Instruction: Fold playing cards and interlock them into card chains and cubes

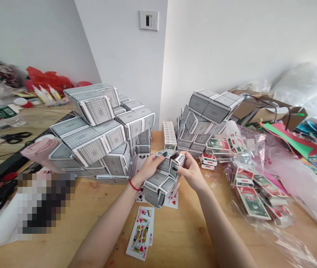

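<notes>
A block of joined boxes folded from grey-backed playing cards [158, 183] is held between both hands above the table. My left hand [152, 164] is closed on its upper left side, thumb on top. At its upper right, my right hand [188, 169] grips the block at a white-edged folded card [179, 160]. Loose cards [172, 199] lie face up under the block. Nearer the front edge a king of hearts [140, 234] overlaps another card. Larger stacks of card boxes stand at the left [94, 139] and behind to the right [203, 123].
Card packs [252, 203] and clear plastic wrap lie on the right, with a cardboard box [270, 111] behind. An upright row of cards [169, 134] stands near the wall. Scissors [16, 137], a bottle [2, 113] and a red bag [48, 80] are at the left.
</notes>
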Tool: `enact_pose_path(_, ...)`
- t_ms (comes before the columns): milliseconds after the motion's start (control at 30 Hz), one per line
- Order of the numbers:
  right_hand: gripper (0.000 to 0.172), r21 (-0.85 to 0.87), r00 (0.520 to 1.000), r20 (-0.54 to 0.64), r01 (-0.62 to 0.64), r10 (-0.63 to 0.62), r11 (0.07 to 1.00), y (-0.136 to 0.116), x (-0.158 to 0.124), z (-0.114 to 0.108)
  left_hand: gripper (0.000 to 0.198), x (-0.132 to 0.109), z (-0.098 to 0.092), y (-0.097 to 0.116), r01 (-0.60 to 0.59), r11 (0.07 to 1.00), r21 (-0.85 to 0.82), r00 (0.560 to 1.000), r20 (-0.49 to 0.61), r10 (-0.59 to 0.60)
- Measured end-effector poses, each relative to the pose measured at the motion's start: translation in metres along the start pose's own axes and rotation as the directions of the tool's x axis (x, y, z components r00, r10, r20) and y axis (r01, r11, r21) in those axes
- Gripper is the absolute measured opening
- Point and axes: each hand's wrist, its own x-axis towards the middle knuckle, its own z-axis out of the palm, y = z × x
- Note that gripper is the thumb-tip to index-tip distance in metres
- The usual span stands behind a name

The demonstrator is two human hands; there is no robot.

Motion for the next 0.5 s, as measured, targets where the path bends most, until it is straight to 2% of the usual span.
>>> enact_pose_path(300, 0.041, -0.063, 0.998, -0.062, -0.023, 0.019, 0.998, -0.0005, 0.0009, -0.0002, 0.019, -0.0005, -0.0060, -0.0058, 0.036, 0.982, -0.183, 0.996, 0.084, -0.021)
enact_pose_path(500, 0.038, -0.066, 0.997, -0.073, -0.013, 0.009, 0.998, 0.0002, 0.0010, -0.0011, 0.016, 0.0000, -0.0076, -0.0072, 0.053, 0.975, -0.216, 0.995, 0.093, -0.034)
